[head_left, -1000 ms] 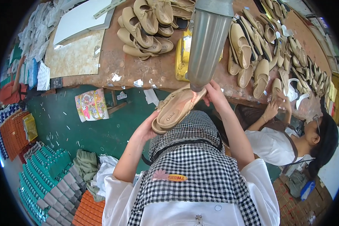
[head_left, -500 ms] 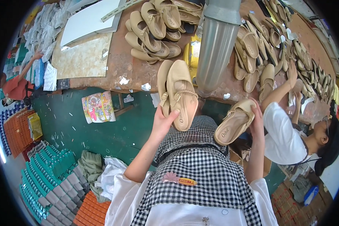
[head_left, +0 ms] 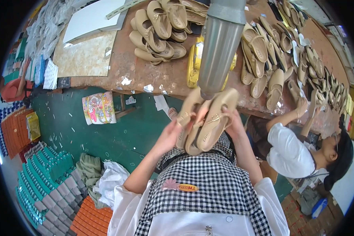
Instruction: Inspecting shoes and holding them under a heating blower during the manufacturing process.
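Tan closed-toe shoes with buckled straps (head_left: 213,128) are held side by side, toes pointing away from the person, at the lower end of a tapered grey metal nozzle (head_left: 220,51). The left hand (head_left: 170,133), blurred, is curled around the left side of the group; the right hand (head_left: 235,125) is closed on the outer edge of the right one. Beyond, a glossy yellow object (head_left: 193,67) and a pile of similar tan footwear (head_left: 161,23) rest on a worn brown tabletop (head_left: 120,67).
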Tool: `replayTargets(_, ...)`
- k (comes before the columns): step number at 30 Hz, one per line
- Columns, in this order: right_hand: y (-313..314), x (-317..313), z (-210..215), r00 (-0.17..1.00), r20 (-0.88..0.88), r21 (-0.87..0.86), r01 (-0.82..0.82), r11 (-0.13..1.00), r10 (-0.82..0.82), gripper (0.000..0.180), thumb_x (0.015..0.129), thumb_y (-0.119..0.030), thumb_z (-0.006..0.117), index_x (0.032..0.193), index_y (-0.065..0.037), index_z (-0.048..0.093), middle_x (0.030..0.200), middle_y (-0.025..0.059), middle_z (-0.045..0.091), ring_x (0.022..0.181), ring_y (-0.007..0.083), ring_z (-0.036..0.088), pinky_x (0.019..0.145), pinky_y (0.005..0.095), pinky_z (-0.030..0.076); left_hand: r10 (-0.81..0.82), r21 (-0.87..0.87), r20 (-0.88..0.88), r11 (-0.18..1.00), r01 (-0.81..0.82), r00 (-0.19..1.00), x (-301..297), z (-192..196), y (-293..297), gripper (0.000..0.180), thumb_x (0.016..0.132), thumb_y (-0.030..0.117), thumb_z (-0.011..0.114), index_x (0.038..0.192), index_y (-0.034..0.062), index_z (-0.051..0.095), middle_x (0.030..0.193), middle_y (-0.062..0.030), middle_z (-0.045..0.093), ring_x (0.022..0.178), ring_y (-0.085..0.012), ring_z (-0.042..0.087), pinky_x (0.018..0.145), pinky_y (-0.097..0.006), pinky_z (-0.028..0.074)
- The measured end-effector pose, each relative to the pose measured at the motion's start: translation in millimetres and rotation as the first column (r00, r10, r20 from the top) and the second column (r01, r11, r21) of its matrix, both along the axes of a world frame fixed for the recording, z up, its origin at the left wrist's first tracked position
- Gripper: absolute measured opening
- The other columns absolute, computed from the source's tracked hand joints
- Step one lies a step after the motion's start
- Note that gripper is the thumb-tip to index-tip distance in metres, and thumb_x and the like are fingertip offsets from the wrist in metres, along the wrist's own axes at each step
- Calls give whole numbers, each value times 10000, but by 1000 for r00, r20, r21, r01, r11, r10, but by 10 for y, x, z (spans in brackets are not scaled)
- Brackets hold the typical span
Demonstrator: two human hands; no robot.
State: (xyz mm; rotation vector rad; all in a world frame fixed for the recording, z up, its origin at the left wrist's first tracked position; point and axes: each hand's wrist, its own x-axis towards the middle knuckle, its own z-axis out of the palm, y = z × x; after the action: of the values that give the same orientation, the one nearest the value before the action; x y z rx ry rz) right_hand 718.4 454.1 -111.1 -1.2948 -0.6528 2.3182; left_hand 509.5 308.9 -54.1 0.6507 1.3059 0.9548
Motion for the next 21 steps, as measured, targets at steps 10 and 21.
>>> replayTargets(10,492,1227,152,937,8,79,348,934,-349,406,829,-171,598,1184,-52,442,1082,82,557,958,208,570,794,350,503,455,15,-68,890,-455,888,-35,62,476,669,934,493,90,1332,-12,275,1301,-156,408,1228,-212,373,1026,-305,275)
replayTargets(21,-66,345,206,996,66,77,60,995,-65,381,812,-146,578,1157,-6,498,1066,74,580,944,185,573,839,320,465,141,49,-19,989,-140,990,71,-174,-151,570,906,331,437,1324,-25,281,1228,-144,465,1133,-194,449,955,-289,349)
